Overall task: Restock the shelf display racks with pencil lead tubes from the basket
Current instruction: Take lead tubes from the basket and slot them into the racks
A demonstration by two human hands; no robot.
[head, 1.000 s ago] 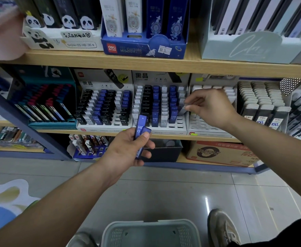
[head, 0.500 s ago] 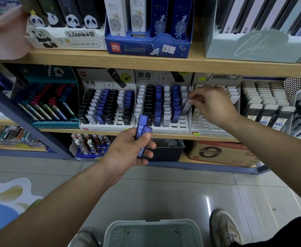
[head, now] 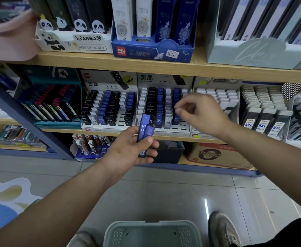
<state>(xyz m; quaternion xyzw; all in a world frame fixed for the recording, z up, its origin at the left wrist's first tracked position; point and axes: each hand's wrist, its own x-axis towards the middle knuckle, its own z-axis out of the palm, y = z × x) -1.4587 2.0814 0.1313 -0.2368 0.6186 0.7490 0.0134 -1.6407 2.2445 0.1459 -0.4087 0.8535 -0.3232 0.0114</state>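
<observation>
Here, two blue lead tubes [head: 143, 129] are gripped by L hand [head: 128, 150] fingers, in front of the middle rack [head: 164, 130]. R hand [head: 201, 114] fingers are curled near that rack but blurred; contents can't be told.

The blue display box [head: 152, 52] on the upper shelf carries "deli" and a price sticker reading "5."; the panda box [head: 71, 43] beside it reads "SN241-05 HB 36". Both lead racks' header cards [head: 146, 77] show "黑晶". Racked tubes [head: 159, 121] read "HB 07". The blue lead tube [head: 143, 127] in the left hand [head: 128, 150] shows "H" above "0". White labels [head: 261, 125] on packs at right say "100".
</observation>
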